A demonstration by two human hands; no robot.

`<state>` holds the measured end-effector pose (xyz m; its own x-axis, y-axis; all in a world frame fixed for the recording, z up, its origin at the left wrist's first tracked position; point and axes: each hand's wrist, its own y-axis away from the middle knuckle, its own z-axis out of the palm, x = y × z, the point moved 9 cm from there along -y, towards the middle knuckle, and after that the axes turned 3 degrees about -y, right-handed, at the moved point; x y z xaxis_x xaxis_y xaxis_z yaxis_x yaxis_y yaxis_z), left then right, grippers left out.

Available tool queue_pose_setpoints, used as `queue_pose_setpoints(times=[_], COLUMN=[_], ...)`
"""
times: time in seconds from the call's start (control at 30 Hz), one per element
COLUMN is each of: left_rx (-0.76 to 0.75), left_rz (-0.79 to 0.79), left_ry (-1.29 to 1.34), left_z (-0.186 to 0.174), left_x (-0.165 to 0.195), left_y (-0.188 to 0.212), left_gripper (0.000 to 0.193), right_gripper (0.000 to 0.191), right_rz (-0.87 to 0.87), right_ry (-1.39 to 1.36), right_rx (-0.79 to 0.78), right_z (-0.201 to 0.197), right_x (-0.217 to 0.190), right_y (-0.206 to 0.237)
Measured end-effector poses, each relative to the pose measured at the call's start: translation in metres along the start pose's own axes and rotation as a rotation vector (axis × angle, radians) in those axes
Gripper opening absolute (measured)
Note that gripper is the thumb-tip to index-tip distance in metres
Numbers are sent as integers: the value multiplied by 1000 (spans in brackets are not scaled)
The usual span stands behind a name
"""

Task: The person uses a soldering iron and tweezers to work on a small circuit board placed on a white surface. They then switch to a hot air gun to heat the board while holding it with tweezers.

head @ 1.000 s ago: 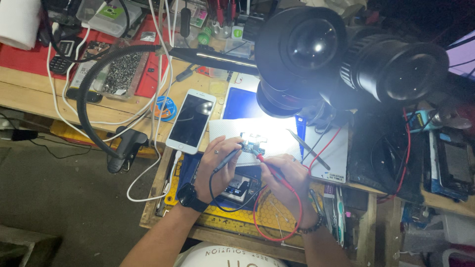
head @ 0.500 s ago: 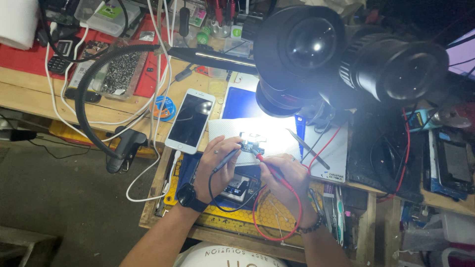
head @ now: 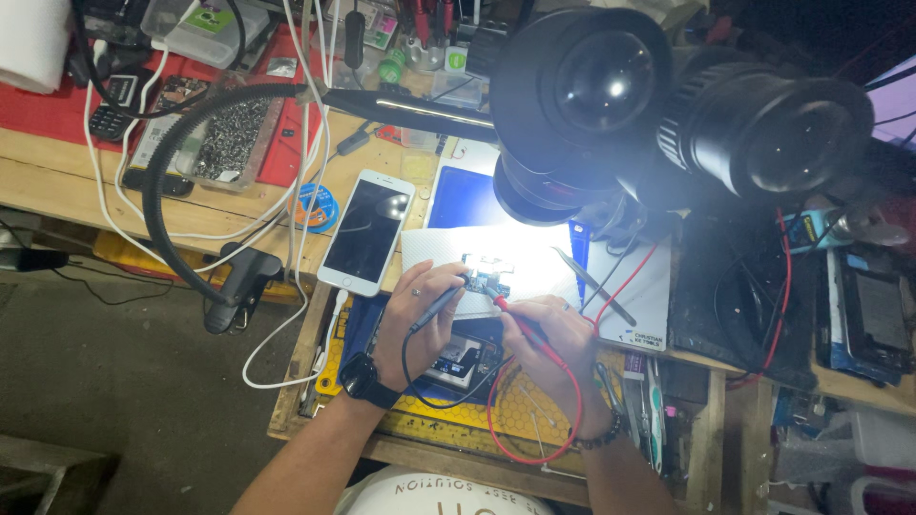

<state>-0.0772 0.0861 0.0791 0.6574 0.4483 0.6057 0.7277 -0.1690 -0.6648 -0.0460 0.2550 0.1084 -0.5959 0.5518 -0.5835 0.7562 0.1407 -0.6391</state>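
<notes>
Nearest the viewer, the left hand (head: pixel 417 319) is gripping a black probe (head: pixel 441 306) like a pen, its black lead (head: pixel 420 381) looping below the wrist. The right hand (head: pixel 553 339) is pinching a red probe (head: pixel 520 326), its red lead (head: pixel 534 420) curling over the yellow mat (head: pixel 458 420). Both tips are meeting on a small circuit board (head: pixel 484 278) lying on the brightly lit white pad (head: pixel 534 262). Just left, a white smartphone (head: pixel 366 232) is resting face up. Tweezers (head: pixel 593 286) are lying right of the pad. Above, a microscope head (head: pixel 592 105) is overhanging the bench.
</notes>
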Motion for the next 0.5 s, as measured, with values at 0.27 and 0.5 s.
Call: queue_pose_setpoints(times=[0.27, 0.5], left_rx=[1, 4], left_rz=[1, -5], left_ry=[-2, 7], left_z=[0, -1], left_x=[0, -1], left_y=[1, 0], left_gripper=[16, 16], right_gripper=[20, 21], right_rz=[5, 6], right_ry=[1, 3], right_rx=[-7, -3], right_z=[0, 1], right_x=[1, 2], right_y=[1, 2])
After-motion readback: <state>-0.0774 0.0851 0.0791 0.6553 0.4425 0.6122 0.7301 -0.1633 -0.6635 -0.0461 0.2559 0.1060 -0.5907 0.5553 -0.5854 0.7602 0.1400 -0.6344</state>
